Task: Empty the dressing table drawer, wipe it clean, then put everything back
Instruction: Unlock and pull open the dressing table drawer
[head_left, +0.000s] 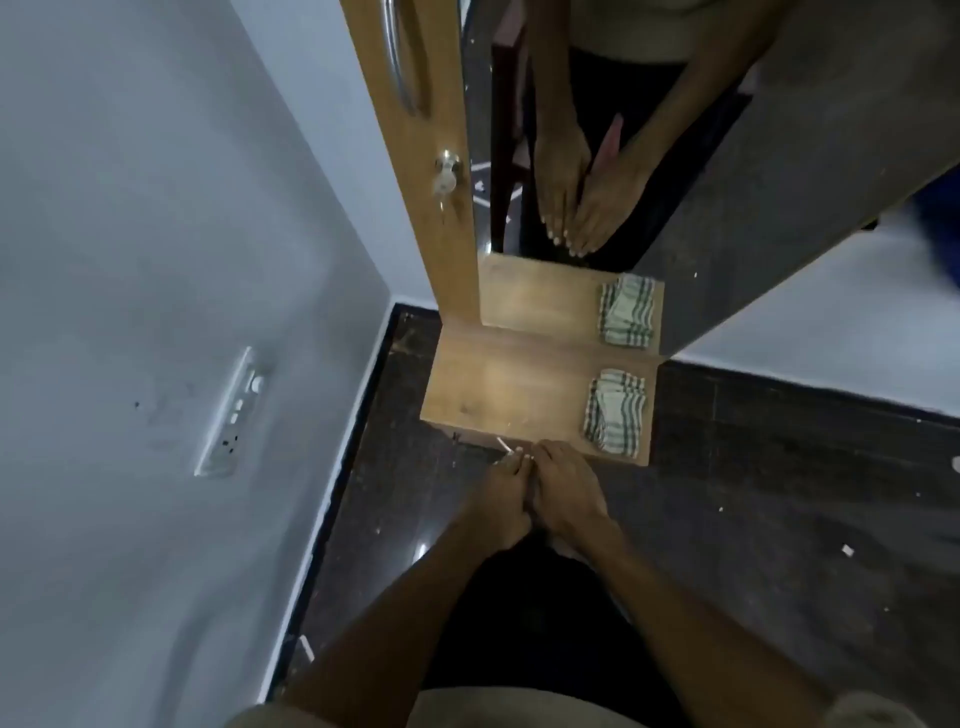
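At the near edge of the dressing table top (498, 384), just under its lip: left hand (501, 491) and right hand (563, 483), touching side by side, backs up, fingers bent forward and down toward the front. Cannot tell whether gripping anything. Fingertips are blurred and partly lost against the edge, perhaps hooked on the drawer front.

Drawer not in sight. Judged to lie straight ahead of and beneath both hands, under the top, with its long axis running left to right and its travel toward the body. Neither hand plainly nearer, both about mid-front, so should suit an even two-handed pull.

Just beyond the left fingertips, a thin pale sliver (503, 444) at the edge, too small to name.

On the right end of the top, a folded checked cloth (615, 410), long axis near to far, touching neither hand and closer to the right one. Stays out of the way of a pull and sits ready for wiping. Shown again, with both hands, in the mirror (519, 130) standing at the far edge.

Close on the left, the wall (156, 234) with its socket plate (234, 410), so little room that side. Open dark floor (753, 493) to the right and near. Probably limited most by the person's own legs directly behind the hands, calling for a step back as the drawer comes out.
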